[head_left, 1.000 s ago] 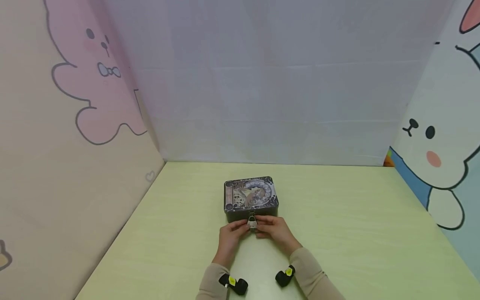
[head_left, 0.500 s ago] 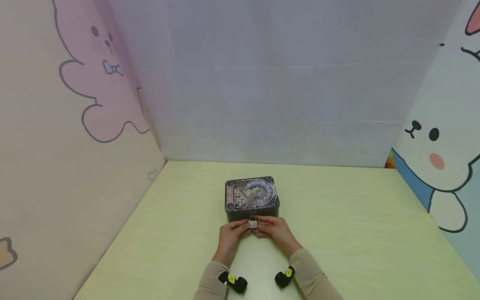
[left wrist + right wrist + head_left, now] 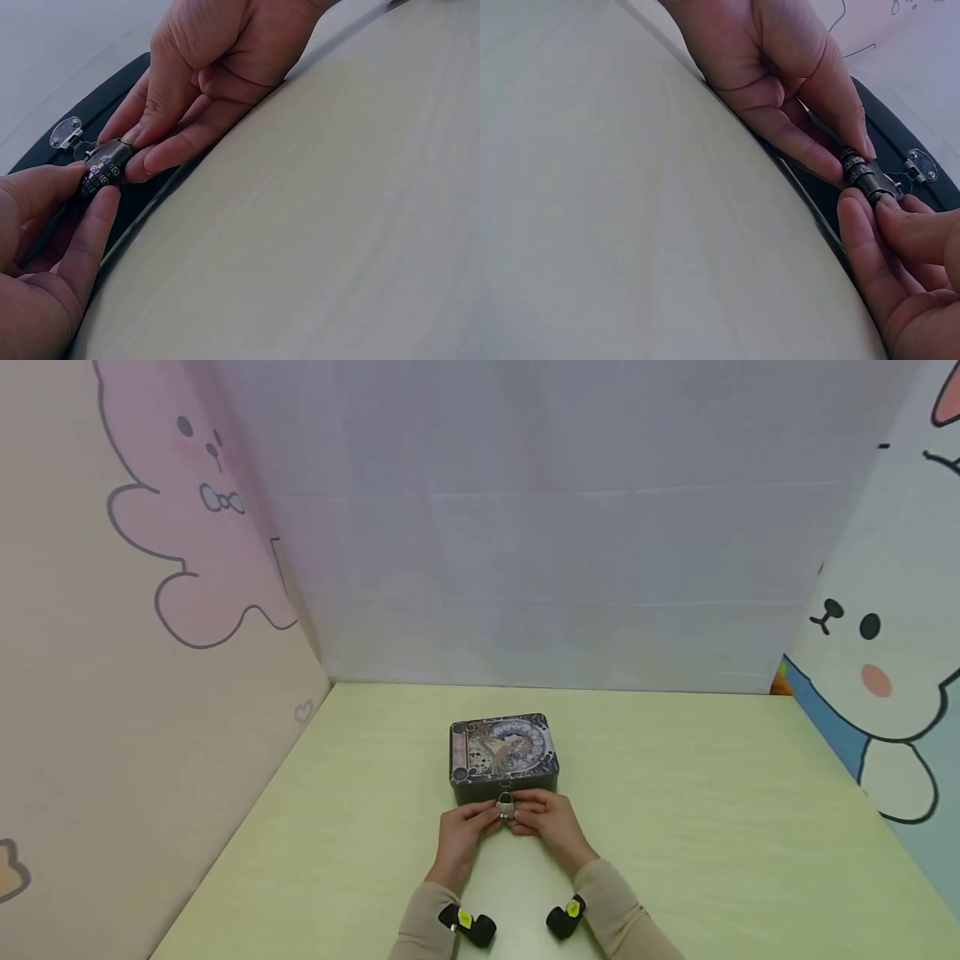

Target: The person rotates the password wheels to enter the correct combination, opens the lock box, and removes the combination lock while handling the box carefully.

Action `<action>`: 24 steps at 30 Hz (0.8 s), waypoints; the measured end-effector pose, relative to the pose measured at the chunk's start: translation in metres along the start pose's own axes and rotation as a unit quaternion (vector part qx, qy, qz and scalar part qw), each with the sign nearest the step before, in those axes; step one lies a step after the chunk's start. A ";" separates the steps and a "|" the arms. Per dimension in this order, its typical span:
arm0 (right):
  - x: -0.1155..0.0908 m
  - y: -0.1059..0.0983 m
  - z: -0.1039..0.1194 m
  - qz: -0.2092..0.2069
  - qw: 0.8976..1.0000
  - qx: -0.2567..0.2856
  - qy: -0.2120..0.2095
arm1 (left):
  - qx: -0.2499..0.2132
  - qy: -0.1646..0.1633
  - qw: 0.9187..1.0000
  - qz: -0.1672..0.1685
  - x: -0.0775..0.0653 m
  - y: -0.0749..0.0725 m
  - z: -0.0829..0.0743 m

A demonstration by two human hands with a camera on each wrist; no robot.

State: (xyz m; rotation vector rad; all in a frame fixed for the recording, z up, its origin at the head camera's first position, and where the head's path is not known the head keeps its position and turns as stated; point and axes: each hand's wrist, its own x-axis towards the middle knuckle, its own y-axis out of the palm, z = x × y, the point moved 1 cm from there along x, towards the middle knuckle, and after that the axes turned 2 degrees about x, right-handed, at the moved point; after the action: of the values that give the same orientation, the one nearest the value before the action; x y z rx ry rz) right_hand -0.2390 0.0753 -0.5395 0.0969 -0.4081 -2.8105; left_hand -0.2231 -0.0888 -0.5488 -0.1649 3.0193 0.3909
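A small combination padlock [image 3: 506, 811] with a shackle hangs at the front of a dark tin box [image 3: 504, 750] with an ornate printed lid. My left hand [image 3: 457, 843] pinches it from the left; in the left wrist view, thumb and finger sit at the number dials [image 3: 103, 172]. From the other side my right hand [image 3: 557, 828] grips the end opposite the dials, its thumb pressed on that end in the right wrist view. The shackle runs to a metal hasp [image 3: 921, 166] on the box front. Curled fingers partly cover the padlock.
The pale yellow-green table [image 3: 697, 810] extends around the box. Behind it hangs a white sheet [image 3: 540, 527]. Side walls carry cartoon animals. A black wrist camera [image 3: 480, 930] sits on the left sleeve, another camera [image 3: 562, 920] on the right.
Both hands stay on the padlock, and the box keeps its place. The right wrist has shifted slightly left. The head view has swayed a little.
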 end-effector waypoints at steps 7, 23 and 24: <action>0.000 -0.001 0.000 -0.001 1.000 0.006 -0.002 | 0.002 -0.001 1.000 0.001 0.000 -0.001 0.001; -0.002 0.003 0.002 -0.044 0.999 0.018 0.005 | -0.002 0.004 1.000 -0.017 -0.002 0.002 0.000; -0.002 0.003 0.002 -0.047 0.999 0.019 0.005 | -0.001 0.006 1.000 -0.019 -0.002 0.002 0.000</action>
State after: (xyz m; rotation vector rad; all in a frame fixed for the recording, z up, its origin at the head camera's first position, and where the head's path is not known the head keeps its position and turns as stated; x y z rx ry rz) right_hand -0.2361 0.0734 -0.5368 0.1426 -0.4656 -2.8928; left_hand -0.2216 -0.0865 -0.5481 -0.2244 3.0229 0.3914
